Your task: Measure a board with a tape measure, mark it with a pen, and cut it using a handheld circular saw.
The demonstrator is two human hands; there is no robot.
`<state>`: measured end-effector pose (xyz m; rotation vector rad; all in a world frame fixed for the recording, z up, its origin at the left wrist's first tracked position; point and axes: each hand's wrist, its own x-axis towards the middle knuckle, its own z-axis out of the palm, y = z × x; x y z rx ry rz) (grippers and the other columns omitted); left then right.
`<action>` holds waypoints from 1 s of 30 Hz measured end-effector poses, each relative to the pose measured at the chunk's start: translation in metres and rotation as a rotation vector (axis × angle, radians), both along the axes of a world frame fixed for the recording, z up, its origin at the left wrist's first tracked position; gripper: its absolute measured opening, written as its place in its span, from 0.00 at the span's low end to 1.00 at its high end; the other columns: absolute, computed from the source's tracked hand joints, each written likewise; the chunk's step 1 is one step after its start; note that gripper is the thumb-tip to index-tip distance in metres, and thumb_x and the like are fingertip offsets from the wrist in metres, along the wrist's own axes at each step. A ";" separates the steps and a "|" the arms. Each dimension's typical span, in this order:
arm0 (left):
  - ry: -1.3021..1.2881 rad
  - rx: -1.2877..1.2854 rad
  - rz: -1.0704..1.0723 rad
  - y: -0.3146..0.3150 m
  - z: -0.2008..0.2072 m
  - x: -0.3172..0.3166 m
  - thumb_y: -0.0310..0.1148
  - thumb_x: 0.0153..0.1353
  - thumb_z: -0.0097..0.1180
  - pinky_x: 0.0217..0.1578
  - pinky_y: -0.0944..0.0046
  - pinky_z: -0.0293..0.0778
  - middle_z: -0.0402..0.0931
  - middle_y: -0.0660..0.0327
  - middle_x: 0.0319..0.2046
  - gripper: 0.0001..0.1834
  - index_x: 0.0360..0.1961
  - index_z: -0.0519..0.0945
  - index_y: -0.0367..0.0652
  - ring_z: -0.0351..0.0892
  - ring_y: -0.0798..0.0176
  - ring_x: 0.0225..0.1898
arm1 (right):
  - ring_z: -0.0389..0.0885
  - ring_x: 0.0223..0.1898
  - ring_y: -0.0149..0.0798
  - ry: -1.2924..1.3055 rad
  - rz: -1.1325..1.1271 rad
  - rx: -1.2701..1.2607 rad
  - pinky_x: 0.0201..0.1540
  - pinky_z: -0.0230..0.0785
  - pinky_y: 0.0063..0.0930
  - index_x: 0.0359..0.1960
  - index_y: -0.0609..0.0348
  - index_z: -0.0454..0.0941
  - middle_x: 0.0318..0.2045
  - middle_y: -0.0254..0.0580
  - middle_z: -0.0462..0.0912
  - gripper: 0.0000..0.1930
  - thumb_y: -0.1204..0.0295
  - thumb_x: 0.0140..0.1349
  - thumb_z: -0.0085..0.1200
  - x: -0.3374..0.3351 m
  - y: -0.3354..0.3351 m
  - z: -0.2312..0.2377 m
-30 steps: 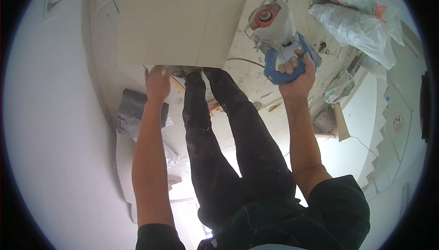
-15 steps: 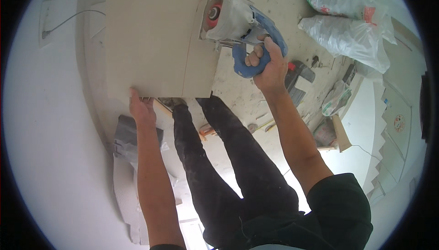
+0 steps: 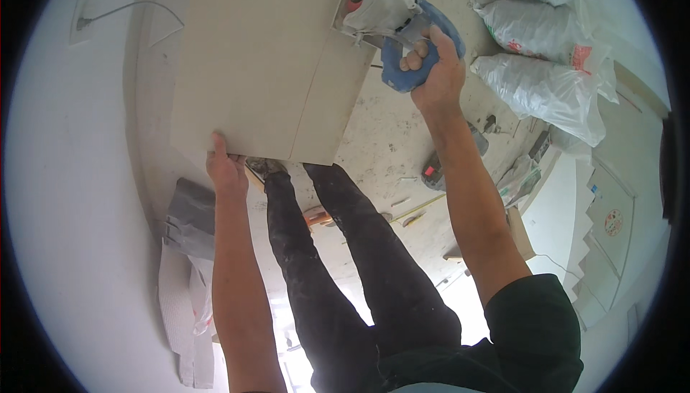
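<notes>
A large beige panel (image 3: 248,55), which looks like a tile, spans the upper middle, with a thin straight line along its right part. My left hand (image 3: 228,166) grips its near edge, thumb on top and fingers curled under. In my right hand (image 3: 440,73) is the blue loop handle of a circular saw (image 3: 392,5) with a dusty whitish body and a red disc flange. The saw rests over the panel's right side, towards the far end. Its blade's lower edge is hidden beneath the body.
Several white plastic sacks (image 3: 539,84) lie at the right. A dark tool with a red part (image 3: 433,170) sits on the dusty floor (image 3: 395,134) beside my right forearm. My legs (image 3: 287,227) stand below the panel's near edge. A cable (image 3: 136,5) runs from the left wall.
My right hand has carried the saw farther away along the panel. My left hand stays on the near edge. The whole view has shifted and turned a little.
</notes>
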<state>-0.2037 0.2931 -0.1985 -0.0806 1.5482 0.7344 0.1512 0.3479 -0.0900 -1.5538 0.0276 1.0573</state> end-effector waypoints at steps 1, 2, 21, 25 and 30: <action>0.007 0.004 -0.010 0.000 0.000 0.001 0.43 0.71 0.51 0.54 0.51 0.77 0.72 0.54 0.55 0.26 0.61 0.64 0.37 0.76 0.55 0.55 | 0.66 0.21 0.33 -0.005 0.017 -0.004 0.29 0.64 0.33 0.38 0.59 0.72 0.23 0.34 0.68 0.10 0.65 0.66 0.54 0.001 0.002 0.003; 0.009 0.002 -0.002 0.001 0.000 0.002 0.43 0.71 0.51 0.54 0.51 0.77 0.72 0.54 0.55 0.26 0.61 0.64 0.37 0.76 0.55 0.55 | 0.66 0.21 0.33 -0.002 0.025 -0.006 0.29 0.64 0.33 0.38 0.59 0.72 0.23 0.34 0.68 0.10 0.65 0.66 0.54 0.002 0.003 0.004; 0.020 0.009 -0.023 0.001 -0.001 0.002 0.44 0.70 0.52 0.56 0.52 0.76 0.72 0.53 0.56 0.28 0.62 0.64 0.35 0.75 0.54 0.56 | 0.70 0.18 0.35 -0.097 -0.013 0.043 0.23 0.66 0.33 0.34 0.57 0.75 0.22 0.36 0.73 0.05 0.71 0.63 0.56 -0.004 0.012 -0.007; 0.042 -0.036 -0.022 0.002 -0.001 0.004 0.44 0.70 0.52 0.56 0.51 0.75 0.71 0.53 0.56 0.28 0.62 0.63 0.35 0.75 0.54 0.56 | 0.70 0.20 0.34 -0.088 0.023 0.050 0.27 0.66 0.35 0.38 0.56 0.74 0.23 0.36 0.72 0.06 0.68 0.65 0.54 -0.001 0.012 -0.009; 0.021 -0.005 -0.009 0.001 -0.001 0.006 0.44 0.71 0.52 0.57 0.51 0.75 0.71 0.53 0.56 0.27 0.61 0.64 0.35 0.75 0.53 0.56 | 0.71 0.16 0.33 -0.082 -0.064 0.071 0.19 0.66 0.31 0.29 0.59 0.76 0.20 0.36 0.73 0.06 0.72 0.61 0.57 -0.008 0.017 -0.005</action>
